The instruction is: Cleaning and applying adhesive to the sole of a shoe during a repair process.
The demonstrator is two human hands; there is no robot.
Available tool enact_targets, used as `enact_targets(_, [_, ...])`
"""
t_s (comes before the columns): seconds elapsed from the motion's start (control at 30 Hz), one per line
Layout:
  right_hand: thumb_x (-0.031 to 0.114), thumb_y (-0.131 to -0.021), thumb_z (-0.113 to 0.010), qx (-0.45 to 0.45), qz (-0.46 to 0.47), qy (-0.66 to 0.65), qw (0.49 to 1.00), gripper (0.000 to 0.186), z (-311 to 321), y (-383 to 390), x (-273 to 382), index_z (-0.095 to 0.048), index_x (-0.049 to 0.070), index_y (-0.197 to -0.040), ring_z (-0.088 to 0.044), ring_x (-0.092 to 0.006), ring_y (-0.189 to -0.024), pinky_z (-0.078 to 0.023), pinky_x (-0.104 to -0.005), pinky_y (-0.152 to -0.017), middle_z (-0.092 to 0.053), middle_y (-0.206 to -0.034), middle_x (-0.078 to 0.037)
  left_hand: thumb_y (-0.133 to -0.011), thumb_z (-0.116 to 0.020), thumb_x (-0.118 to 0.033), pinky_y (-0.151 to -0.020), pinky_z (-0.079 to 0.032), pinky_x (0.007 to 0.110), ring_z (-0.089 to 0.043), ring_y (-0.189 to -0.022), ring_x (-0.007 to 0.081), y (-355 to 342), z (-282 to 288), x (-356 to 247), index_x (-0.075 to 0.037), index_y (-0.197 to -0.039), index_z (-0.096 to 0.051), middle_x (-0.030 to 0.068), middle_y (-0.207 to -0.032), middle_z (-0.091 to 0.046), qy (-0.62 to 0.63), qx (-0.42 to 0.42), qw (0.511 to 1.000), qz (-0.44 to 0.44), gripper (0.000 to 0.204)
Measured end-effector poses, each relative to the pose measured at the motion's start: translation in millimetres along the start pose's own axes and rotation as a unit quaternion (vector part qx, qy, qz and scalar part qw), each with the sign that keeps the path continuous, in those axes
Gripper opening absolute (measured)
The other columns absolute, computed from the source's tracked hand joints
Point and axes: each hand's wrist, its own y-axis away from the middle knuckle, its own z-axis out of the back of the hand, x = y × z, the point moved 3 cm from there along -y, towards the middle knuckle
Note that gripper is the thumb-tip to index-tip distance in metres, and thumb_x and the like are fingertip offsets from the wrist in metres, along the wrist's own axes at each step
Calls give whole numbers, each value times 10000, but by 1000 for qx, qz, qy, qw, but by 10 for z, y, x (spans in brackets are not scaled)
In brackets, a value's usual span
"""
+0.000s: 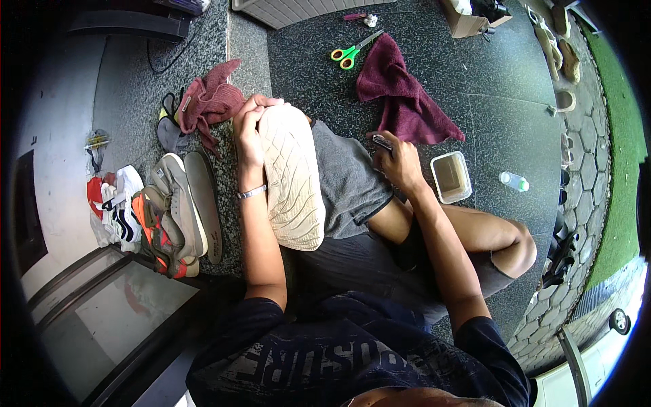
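My left hand (252, 136) is closed round the far left end of a cream shoe sole (291, 180) with grooved lines, which lies over a grey cloth (342, 176) across my leg. My right hand (400, 163) grips a small dark object with a silvery part (382, 141), too small to name, just right of the grey cloth. Beyond it lies a crumpled maroon towel (400, 81), with green-handled scissors (347, 57) at its upper left. A clear plastic container (450, 176) with murky contents sits right of my right hand.
A reddish cloth (207, 102) and several shoes (180, 210) are on the stone ledge at left. A small bottle (513, 181) lies right of the container. A cardboard box (468, 20) stands at the back. More footwear (568, 61) lines the paving at right.
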Motion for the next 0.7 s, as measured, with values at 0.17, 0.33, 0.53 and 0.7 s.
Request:
enact_targets(0.17, [60, -873, -616, 9, 44, 38, 998, 365, -109, -37, -101, -721, 109, -1219, -716, -410, -920, -562, -502, -858, -738, -963, -215, -927, -399, -138, -876, -517, 296, -675, -910, 181, -71, 20, 45, 63, -943, -678, 136, -967, -735, -9, 7, 1000, -3, 345])
enact_targets(0.33, [178, -920, -677, 102, 19, 114, 988, 300, -60, -79, -154, -710, 82, -1202, -707, -431, -959, -562, -520, -847, -729, -1010, -247, -934, -428, -142, -872, -518, 288, -681, -898, 178, -123, -74, -112, 55, -938, -682, 122, -940, -736, -37, 7, 999, -15, 321])
enact_targets(0.53, [495, -926, -692, 112, 13, 170, 979, 737, -304, -34, -420, -451, 29, -1443, -695, -486, -934, -562, -530, -817, -703, -1011, -322, -912, -451, -231, -696, -450, 253, -585, -744, 100, 47, 84, 135, 34, -933, -697, 78, -913, -734, -46, -9, 997, -58, 362])
enact_targets(0.7, [638, -950, -612, 188, -53, -3, 981, 790, -102, 18, -418, -448, 20, -1414, -566, -411, -1313, -454, -458, -1075, -587, -1368, -311, -948, -428, -162, -853, -484, 263, -649, -892, 153, 96, -146, -47, 33, -944, -668, 111, -960, -726, -27, 3, 999, -38, 309])
